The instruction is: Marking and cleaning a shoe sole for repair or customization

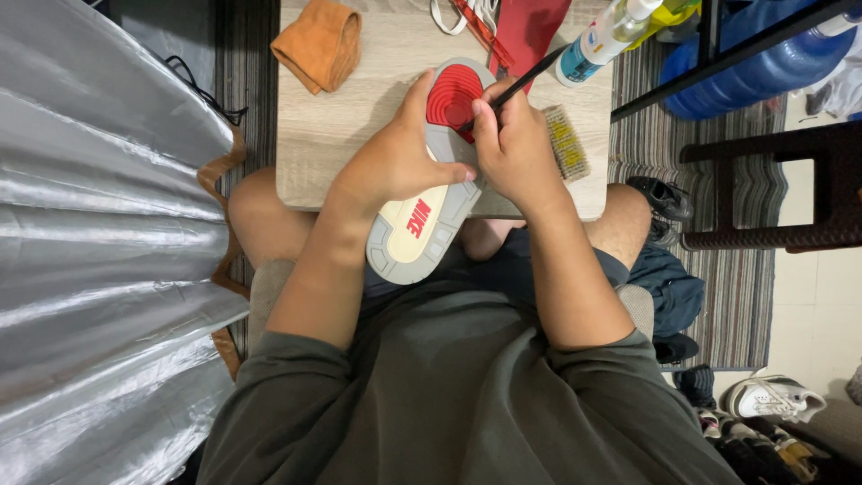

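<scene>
My left hand [395, 157] grips a sneaker [422, 229] turned sole up over the near edge of a small wooden table [332, 135]. The sole is grey and cream with a red ribbed patch [452, 94] at the forefoot. My right hand [514, 148] pinches a thin black tool [530, 76], like a slim brush handle. Its lower end meets the red patch near the sole's right edge, and its upper end points toward the back right.
On the table lie an orange cloth [319, 43], a bristle brush [566, 142], a clear bottle [597, 40] and a red sheet [530, 27]. Silver fabric [99, 233] fills the left. Dark stool [772, 193], blue water jug [763, 63] and shoes [772, 400] stand to the right.
</scene>
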